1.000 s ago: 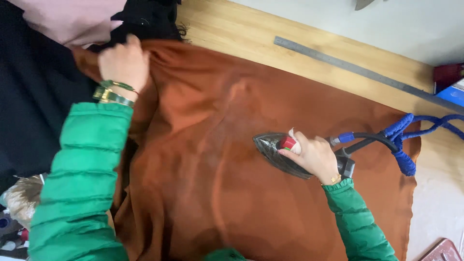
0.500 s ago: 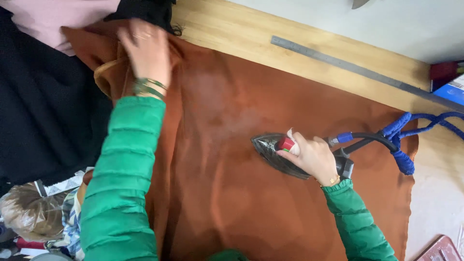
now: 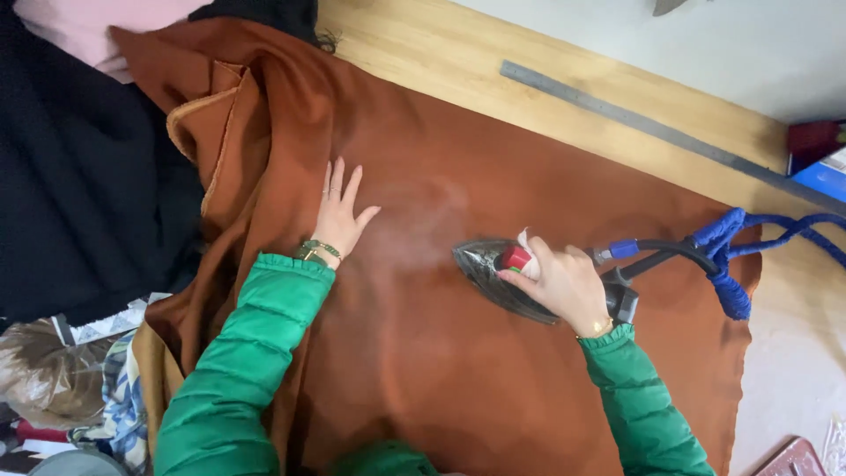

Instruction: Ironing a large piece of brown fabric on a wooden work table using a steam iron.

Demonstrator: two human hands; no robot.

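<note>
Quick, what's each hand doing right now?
Left hand: open, flat on the rust-brown fabric.
Right hand: closed around the steam iron handle.

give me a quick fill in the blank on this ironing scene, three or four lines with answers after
1. The right hand grips the handle of a steam ____ on the cloth.
2. The left hand lies flat, fingers spread, on the ____-coloured fabric.
3. The cord running from the tool is wrapped in ____ binding.
4. A long metal ____ lies on the wooden table beyond the cloth.

Missing words: iron; rust-brown; blue; ruler
</note>
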